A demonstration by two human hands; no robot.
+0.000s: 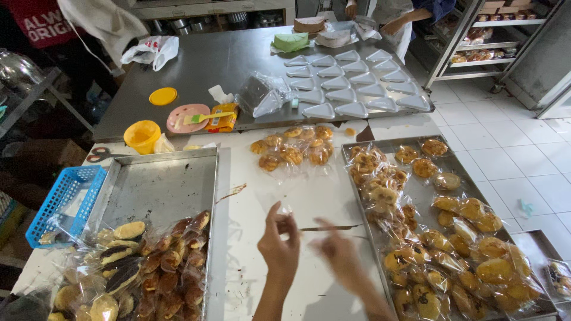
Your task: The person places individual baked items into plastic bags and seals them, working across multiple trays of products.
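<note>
My left hand (278, 241) is raised over the white table (309, 190), thumb and fingers pinched on what looks like a small bit of clear plastic film (286, 211). My right hand (340, 254) is just right of it, blurred by motion, and its grip is unreadable. A thin knife-like blade (331, 227) lies on the table between them. A metal tray (421, 196) of wrapped golden pastries (470, 209) sits to the right. Another tray (160, 187) on the left holds wrapped brown and dark pastries (156, 264).
A loose pile of wrapped pastries (294, 151) lies ahead. A blue basket (62, 202), scissors (98, 154), a yellow cup (141, 135) and a pink plate with a brush (187, 117) are at left. Triangular clear containers (357, 83) cover the steel table, where another person (404, 18) works.
</note>
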